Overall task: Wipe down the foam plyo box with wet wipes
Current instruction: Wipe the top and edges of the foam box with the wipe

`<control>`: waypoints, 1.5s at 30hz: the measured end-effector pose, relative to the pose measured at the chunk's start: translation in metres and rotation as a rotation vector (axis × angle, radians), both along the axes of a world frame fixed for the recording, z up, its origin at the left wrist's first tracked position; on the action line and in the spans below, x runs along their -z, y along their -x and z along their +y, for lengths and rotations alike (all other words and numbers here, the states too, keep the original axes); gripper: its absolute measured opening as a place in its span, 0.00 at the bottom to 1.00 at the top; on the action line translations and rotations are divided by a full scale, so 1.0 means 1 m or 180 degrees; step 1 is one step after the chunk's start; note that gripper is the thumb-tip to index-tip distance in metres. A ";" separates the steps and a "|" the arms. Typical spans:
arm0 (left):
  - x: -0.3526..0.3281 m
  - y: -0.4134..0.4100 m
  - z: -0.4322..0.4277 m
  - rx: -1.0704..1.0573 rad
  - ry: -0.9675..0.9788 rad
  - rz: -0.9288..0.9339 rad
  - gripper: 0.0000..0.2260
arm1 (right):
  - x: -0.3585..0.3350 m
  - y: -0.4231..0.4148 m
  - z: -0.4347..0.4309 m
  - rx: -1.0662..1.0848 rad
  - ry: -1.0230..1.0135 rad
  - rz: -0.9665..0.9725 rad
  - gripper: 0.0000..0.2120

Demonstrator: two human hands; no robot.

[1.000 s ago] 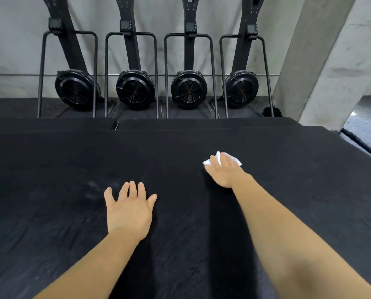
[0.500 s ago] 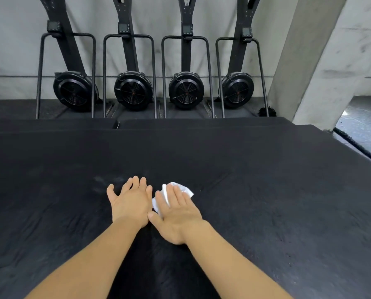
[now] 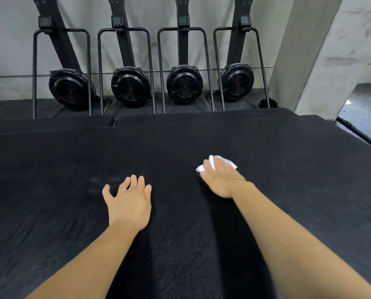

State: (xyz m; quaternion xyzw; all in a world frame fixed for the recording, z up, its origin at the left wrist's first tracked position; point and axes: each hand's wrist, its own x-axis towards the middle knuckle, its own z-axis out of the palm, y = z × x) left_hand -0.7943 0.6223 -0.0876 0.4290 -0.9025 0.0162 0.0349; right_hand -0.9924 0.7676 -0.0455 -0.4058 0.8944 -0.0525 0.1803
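Both hands are down on the foam plyo box (image 3: 288,190). The left hand (image 3: 129,201) lies palm-down, fingers relaxed and a bit spread, thumb out to the side, holding nothing. The right hand (image 3: 222,180) is further forward and to the right, fingers straight and flat, pressing a white wet wipe (image 3: 229,162) into the top; it isn't gripping it. Both forearms are stretched out forward, the hands well apart.

Room-wise there's loads of bare black top on every side of the wipe. The far edge runs across the view beyond the fingertips, and the right edge cuts diagonally back toward a concrete pillar (image 3: 309,61). The left side runs out of frame. The box's long way looks left-to-right. The wipe is scrunched, poking out on both sides of the fingers.

Past the far edge sit lower black pads (image 3: 50,124), then four fan machines (image 3: 184,87) along the wall.
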 end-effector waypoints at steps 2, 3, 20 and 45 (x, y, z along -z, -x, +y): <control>0.000 0.001 0.000 0.0013 -0.0003 0.0003 0.23 | -0.001 0.011 0.003 0.0205 -0.0036 -0.0062 0.27; 0.000 0.001 0.000 0.0018 -0.0014 -0.0002 0.23 | -0.001 0.012 0.003 0.0266 -0.0081 -0.0051 0.27; -0.026 -0.060 0.015 -0.0134 -0.0606 0.1111 0.18 | 0.016 -0.193 0.002 -0.0953 -0.0080 0.0078 0.31; 0.005 -0.092 0.031 0.0006 0.0033 0.0090 0.22 | 0.003 -0.032 0.041 0.0759 0.0936 0.0716 0.17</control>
